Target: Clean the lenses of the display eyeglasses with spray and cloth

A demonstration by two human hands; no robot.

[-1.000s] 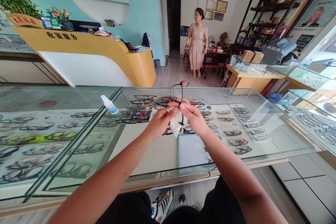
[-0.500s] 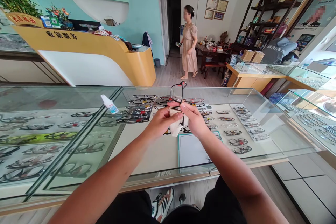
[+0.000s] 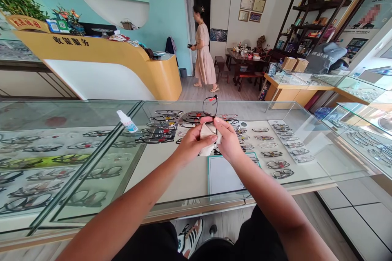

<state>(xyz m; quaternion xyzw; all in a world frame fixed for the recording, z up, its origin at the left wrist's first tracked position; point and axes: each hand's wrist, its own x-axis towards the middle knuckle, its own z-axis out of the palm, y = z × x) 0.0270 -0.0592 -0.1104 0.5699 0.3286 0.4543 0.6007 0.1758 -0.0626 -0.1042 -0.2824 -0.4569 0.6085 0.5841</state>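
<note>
Both my hands meet above the glass display counter (image 3: 171,208). My left hand (image 3: 193,142) is closed, pinching a white cleaning cloth (image 3: 207,135) against a pair of black-framed glasses (image 3: 210,106). My right hand (image 3: 228,140) is closed too, gripping the glasses and cloth from the other side. One lens of the glasses sticks up above my fingers; the rest is hidden by the cloth and hands. A small white spray bottle (image 3: 126,121) lies on the glass to the left.
Rows of spectacle frames (image 3: 277,149) lie inside the case under the glass. A person in a beige dress (image 3: 203,54) walks by the yellow reception desk (image 3: 122,63). More glass cases (image 3: 352,89) and dark shelves (image 3: 315,16) stand on the right.
My hands stay together with small rubbing shifts of the cloth over the glasses, which tilted slightly right. The person in the beige dress has walked left from the table toward the doorway.
</note>
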